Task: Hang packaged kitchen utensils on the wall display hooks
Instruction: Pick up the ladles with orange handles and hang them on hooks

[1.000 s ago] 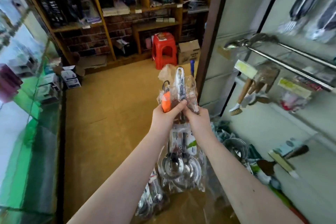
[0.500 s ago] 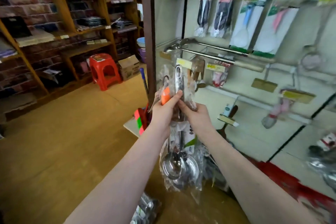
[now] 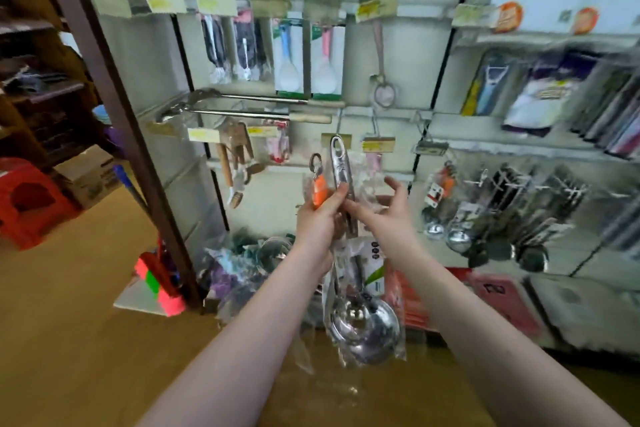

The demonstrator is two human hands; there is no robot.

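Note:
My left hand (image 3: 320,218) grips a bundle of packaged utensils: a steel ladle in clear plastic (image 3: 362,317), its slotted handle top (image 3: 337,158) pointing up, and an orange-handled utensil (image 3: 319,189) beside it. My right hand (image 3: 382,210) is next to the ladle handle, its index finger touching the handle and the other fingers spread and loose. The bundle is held up in front of the white wall display, just below a hook with a yellowish price tag (image 3: 336,139). A second tagged hook (image 3: 378,144) sits to the right.
The wall panel holds packaged spoons (image 3: 289,59), long ladles (image 3: 249,106), wooden brushes (image 3: 235,163) and hanging steel ladles (image 3: 457,218). Bags of stock (image 3: 242,260) lie on the floor below. A dark post (image 3: 138,135), a red stool (image 3: 27,198) and a cardboard box (image 3: 91,175) stand left.
My view has swung right to face the wall display. The bundle has come closer to the hooks, and my right hand has loosened its grip, fingers now spread.

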